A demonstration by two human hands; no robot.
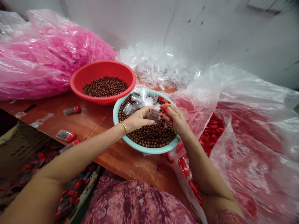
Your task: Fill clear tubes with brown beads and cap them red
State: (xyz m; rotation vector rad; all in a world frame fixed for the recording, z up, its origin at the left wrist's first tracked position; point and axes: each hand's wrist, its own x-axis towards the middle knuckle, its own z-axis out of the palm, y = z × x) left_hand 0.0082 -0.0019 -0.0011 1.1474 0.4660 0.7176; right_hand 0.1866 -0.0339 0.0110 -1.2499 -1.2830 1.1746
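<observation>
My left hand [140, 119] is closed around a small clear plastic container [154, 115] that looks filled with dark balls. Close to its open end, my right hand [176, 119] pinches a red cap [164, 109]; whether cap and container touch I cannot tell. Both hands are over a pale blue basin [149, 150] of shiny brown balls [149, 137]. Several clear containers [137, 102] lie on top of the balls, with another red cap [161, 99] at the basin's right side.
Behind stands a red basin [77, 77] of brown balls. Filled, red-capped containers [66, 135] lie at the table's left, more in a box [74, 193] below. A bag of pink pieces [58, 53], a clear container heap [161, 65] and a bag of red caps [212, 130] surround the basins.
</observation>
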